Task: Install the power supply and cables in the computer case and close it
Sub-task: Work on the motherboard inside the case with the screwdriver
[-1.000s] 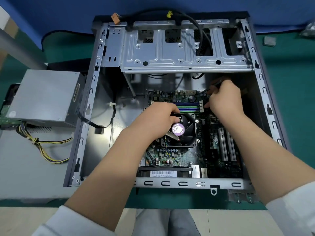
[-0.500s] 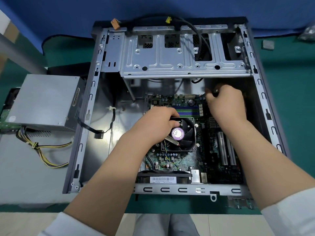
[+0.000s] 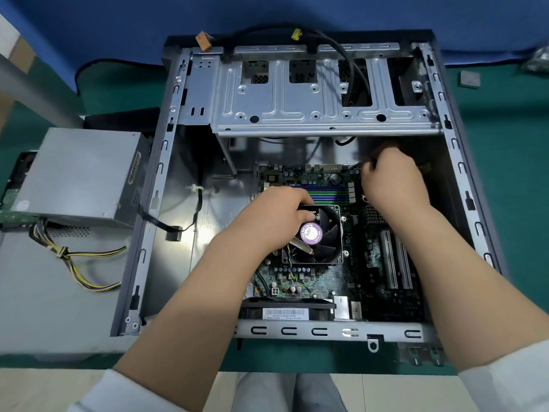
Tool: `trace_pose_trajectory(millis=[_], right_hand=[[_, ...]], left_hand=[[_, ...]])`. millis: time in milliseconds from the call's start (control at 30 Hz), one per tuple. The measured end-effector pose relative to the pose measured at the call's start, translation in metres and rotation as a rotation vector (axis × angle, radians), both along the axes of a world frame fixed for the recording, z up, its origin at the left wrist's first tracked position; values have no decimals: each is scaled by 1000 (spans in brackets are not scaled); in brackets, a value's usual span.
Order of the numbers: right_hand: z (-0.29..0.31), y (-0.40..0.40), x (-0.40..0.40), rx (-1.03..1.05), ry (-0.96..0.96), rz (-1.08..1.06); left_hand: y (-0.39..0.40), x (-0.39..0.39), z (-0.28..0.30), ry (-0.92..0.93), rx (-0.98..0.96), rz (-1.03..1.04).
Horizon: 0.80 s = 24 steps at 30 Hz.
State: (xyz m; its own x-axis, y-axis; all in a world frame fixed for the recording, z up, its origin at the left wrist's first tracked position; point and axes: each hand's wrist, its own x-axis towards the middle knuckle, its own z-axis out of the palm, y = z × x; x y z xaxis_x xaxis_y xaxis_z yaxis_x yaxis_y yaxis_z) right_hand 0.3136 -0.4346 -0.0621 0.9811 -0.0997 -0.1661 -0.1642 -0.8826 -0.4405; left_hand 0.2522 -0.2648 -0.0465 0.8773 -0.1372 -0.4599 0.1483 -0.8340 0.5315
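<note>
A: Nearest the wearer, the left hand (image 3: 279, 215) rests on the CPU cooler fan (image 3: 319, 233) with its fingers curled over the near-left corner of the fan frame, bracing. Beyond it the right hand (image 3: 392, 179) is clenched at the motherboard's (image 3: 312, 281) far right corner; it seems to pinch something small, but what it is cannot be told.

B: And the power supply (image 3: 77, 176)?

A: Not installed. It lies outside the computer case (image 3: 332, 331), just beside the left wall, with its yellow and black cable bundle (image 3: 80, 263) trailing toward the wearer.

B: How would it handle?

A: Probably heavy and rigid, a smooth metal box best taken by two opposite sides, never by the limp wires.

B: Room for it?

A: The bare floor left of the board looks open. The stamped rails are likely sharp, a loose black cable (image 3: 178, 224) lies there, and the drive cage (image 3: 323, 96) overhangs the far end.
</note>
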Motion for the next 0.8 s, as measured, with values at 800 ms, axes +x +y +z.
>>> trace_pose_trajectory(millis=[800], right_hand=[[5,-2,-3,-136,-61,37]], left_hand=[[0,3,-1,21,-21,9]])
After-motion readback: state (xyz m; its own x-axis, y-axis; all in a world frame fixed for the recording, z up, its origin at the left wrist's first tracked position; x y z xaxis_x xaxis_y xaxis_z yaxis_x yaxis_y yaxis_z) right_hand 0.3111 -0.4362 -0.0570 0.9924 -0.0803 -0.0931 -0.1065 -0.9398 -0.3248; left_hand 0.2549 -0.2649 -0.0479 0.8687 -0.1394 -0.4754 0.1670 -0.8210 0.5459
